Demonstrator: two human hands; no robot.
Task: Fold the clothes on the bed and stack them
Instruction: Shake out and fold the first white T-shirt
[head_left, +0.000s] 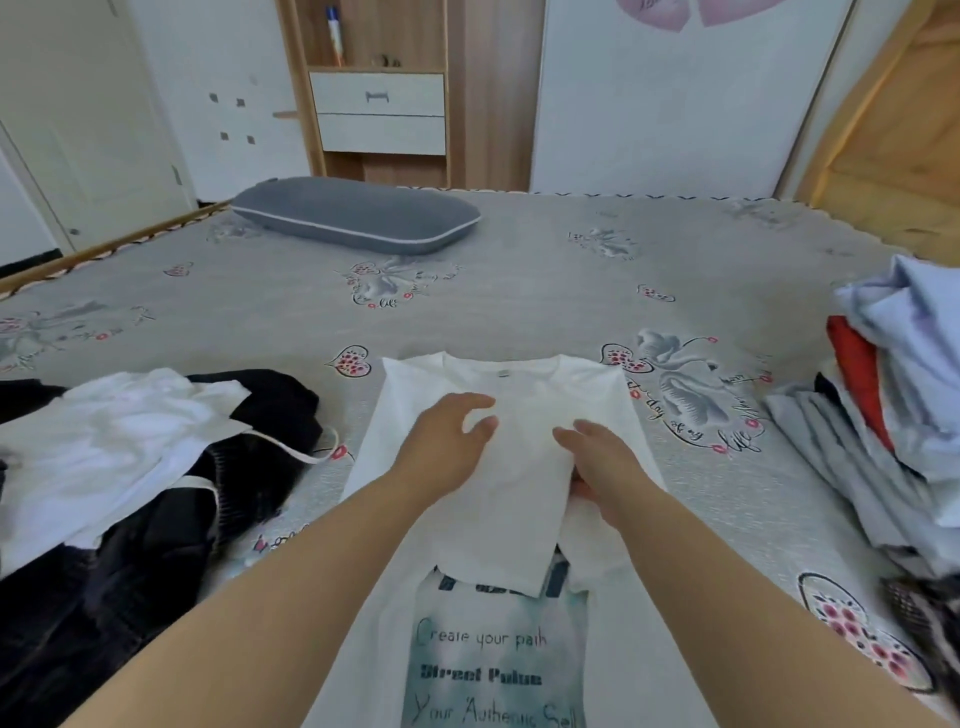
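Observation:
A white T-shirt with a teal printed panel lies flat on the bed in front of me, collar away from me. One sleeve is folded in over its middle. My left hand hovers or rests over the shirt's upper left part with fingers relaxed and spread. My right hand lies at the edge of the folded sleeve, its fingers curled under the fabric and gripping it.
A heap of black and white clothes lies at my left. A stack of folded clothes, blue, red and grey, sits at the right. A grey pillow is at the far side of the grey patterned bed.

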